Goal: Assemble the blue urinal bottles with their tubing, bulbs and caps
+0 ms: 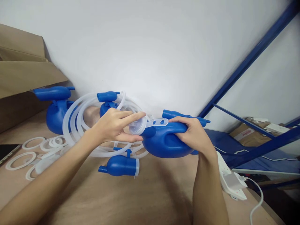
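Note:
My right hand (192, 132) is wrapped round the handle side of a blue plastic urinal bottle (167, 147), tilted on its side above the table. At the bottle's neck, my left hand (118, 125) grips a translucent white cap (138, 125) between thumb and fingers. From the cap a flat strap (157, 122) with two holes runs along the bottle toward my right fingers. I cannot tell whether the cap is threaded on. Just below my left hand lies a blue spouted fitting (122, 166) with a white rim. Another blue spouted piece (180, 114) shows behind the bottle.
Coils of translucent hose (73, 120) lie behind my left arm, near two more blue bottles, one standing at the left (55, 115). White rings (21, 161) are scattered at the left. A cardboard box (25, 72), a power strip (231, 181) and a blue metal frame (248, 51) border the table.

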`<action>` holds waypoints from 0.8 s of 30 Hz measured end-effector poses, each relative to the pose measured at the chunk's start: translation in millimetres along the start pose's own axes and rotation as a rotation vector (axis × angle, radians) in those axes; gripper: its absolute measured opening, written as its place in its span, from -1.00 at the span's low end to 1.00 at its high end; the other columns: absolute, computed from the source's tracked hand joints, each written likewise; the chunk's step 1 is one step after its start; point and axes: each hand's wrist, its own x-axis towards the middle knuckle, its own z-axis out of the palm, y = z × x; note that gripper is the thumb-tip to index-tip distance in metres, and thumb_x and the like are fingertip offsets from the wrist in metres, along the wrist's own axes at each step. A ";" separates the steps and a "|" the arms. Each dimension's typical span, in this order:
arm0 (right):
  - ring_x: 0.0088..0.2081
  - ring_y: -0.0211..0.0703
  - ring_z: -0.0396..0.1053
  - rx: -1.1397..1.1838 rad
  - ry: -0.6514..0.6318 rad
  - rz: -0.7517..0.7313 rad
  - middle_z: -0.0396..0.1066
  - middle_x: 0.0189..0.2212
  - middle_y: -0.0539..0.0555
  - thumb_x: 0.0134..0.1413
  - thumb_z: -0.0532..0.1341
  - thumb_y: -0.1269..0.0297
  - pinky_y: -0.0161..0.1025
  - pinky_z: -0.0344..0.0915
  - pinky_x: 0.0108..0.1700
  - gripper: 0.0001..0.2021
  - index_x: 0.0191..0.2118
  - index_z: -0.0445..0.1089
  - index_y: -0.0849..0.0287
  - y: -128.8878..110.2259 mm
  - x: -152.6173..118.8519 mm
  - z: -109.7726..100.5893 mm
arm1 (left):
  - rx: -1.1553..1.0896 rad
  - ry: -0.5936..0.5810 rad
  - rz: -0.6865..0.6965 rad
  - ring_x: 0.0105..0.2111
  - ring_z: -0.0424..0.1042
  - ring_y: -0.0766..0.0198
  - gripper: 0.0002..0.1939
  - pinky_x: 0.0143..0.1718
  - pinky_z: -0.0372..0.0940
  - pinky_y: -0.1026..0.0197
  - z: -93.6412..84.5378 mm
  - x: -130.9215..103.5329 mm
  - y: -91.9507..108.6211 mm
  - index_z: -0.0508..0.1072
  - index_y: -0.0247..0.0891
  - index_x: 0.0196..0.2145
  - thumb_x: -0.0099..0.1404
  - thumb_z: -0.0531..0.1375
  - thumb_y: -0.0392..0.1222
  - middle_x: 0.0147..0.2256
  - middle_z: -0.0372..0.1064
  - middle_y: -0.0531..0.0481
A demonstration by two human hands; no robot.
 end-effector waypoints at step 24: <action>-0.38 -0.05 0.51 -0.077 -0.052 0.066 0.51 -0.49 -0.05 -0.20 0.17 0.39 -0.18 0.34 -0.25 -0.50 -0.07 0.63 0.08 22.5 6.8 7.0 | -0.046 -0.205 -0.272 -0.50 0.37 0.21 -0.60 -0.50 -0.07 0.20 40.1 -0.2 32.4 0.54 -0.16 -0.05 0.43 0.12 0.17 -0.46 0.45 0.03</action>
